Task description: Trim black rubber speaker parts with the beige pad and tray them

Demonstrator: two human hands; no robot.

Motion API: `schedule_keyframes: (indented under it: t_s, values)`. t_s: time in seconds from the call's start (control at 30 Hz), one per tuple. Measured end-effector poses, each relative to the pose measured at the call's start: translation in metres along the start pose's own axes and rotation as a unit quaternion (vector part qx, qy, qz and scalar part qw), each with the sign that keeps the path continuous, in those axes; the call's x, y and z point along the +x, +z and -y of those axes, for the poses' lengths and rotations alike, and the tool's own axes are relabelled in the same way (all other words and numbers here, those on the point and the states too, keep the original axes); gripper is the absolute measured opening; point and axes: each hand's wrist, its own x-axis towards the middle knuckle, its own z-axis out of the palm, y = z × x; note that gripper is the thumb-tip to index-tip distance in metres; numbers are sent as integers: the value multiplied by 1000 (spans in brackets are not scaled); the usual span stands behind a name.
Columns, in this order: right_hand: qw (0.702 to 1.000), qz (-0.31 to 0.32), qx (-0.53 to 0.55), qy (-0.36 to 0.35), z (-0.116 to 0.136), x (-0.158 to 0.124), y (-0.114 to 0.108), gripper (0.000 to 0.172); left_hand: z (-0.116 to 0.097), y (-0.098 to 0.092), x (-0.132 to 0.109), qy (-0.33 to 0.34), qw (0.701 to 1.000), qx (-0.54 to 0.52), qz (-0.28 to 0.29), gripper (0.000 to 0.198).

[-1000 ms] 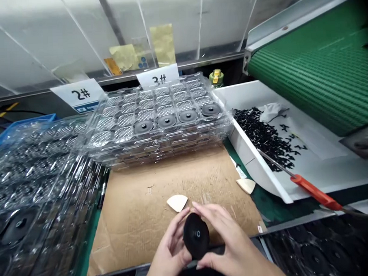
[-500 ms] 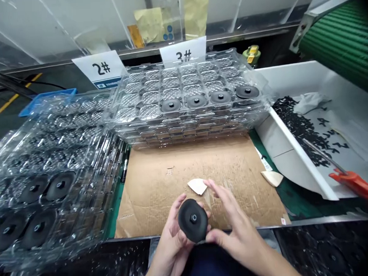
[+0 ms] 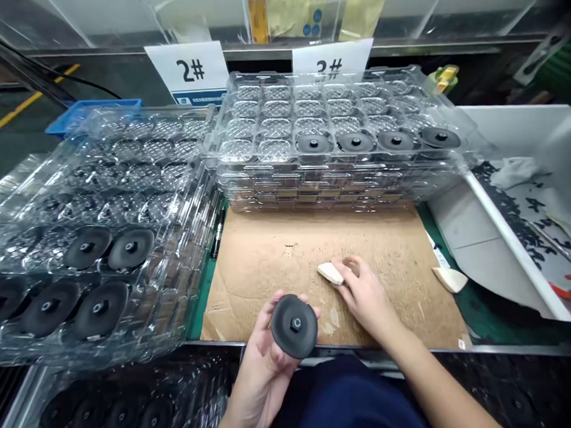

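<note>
We take the cardboard sheet (image 3: 269, 271) as the centre of the bench, with 12 o'clock pointing away from the person. At 12 o'clock stands a stack of clear blister trays (image 3: 341, 187), with a "3#" card (image 3: 333, 59) behind it. At 10 o'clock lies a second, wider stack of clear trays (image 3: 39, 212), with a "2#" card (image 3: 189, 67) behind it. At 3 o'clock sits a white bin (image 3: 497, 242) holding loose small black parts (image 3: 527, 219).

We count four black discs (image 3: 355, 141) seated at the right end of the front row in the 12 o'clock stack's top tray. The two pockets to their left and the rows behind show no disc. In the 10 o'clock stack, discs fill the near pockets, and the far pockets show none. The count of filled pockets at the near edge is partly cut off by the frame.

At 6 o'clock, the left hand (image 3: 259, 366) lies palm up, fingers curled behind the black disc (image 3: 294, 326), which it cradles above the sheet's near edge with the central hub facing up. The right hand (image 3: 367, 299) rests on the sheet, fingers pressed together and bent over a cream wedge (image 3: 330, 274). We cannot tell whether those fingers pinch the wedge or only press on it. A second cream wedge (image 3: 452, 280) lies on the green mat (image 3: 479, 319) at 4 o'clock.
</note>
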Motion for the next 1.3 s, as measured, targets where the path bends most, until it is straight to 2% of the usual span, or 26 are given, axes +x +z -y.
schedule_keyframes:
  t_s: [0.13,0.27,0.4,0.47,0.57,0.6,0.67,0.73,0.8,0.83,0.97,1.0,1.1,1.13,1.2,1.27,1.3]
  values:
    - [999,-5,43,-23,0,10,-8,29,0,-2,0,14,1000,-13,-6,61]
    - [993,-3,109,-44,16,-10,-6,34,1,-1,-1,18,999,-20,-25,57]
    - [984,28,160,-70,29,-24,-5,28,2,1,1,26,999,-13,-31,55]
    - [983,22,176,-55,38,-22,-19,27,4,6,3,26,999,-6,-31,56]
    - [976,-21,212,-35,60,-17,-56,31,11,20,5,42,999,9,-33,58]
    - [969,-40,236,-53,70,-17,-69,33,14,25,5,44,999,12,-29,58]
    - [953,-41,268,-136,87,-20,-92,37,19,34,7,26,999,23,-10,54]
    - [938,20,278,-204,97,-23,-107,36,22,41,9,10,999,42,1,52]
    - [935,82,275,-208,99,-23,-113,31,24,46,10,25,997,66,-17,51]
    - [937,82,275,-197,98,-23,-114,29,24,49,10,34,996,76,-28,52]
    - [938,-58,281,-196,93,-29,-113,34,23,57,7,13,995,99,-28,50]
    - [933,-58,290,-206,92,-32,-113,34,22,58,5,12,994,101,-29,51]
    - [926,35,319,-199,87,-39,-116,28,22,62,4,25,993,108,-50,56]
    - [927,43,325,-184,86,-39,-117,27,23,63,4,26,991,116,-55,56]
    - [931,4,327,-162,85,-36,-119,31,27,67,5,16,990,127,-52,56]
    - [928,-48,325,-177,83,-35,-122,35,30,71,6,7,991,126,-42,53]
    - [926,-51,323,-190,81,-37,-124,35,30,72,5,4,992,122,-36,51]
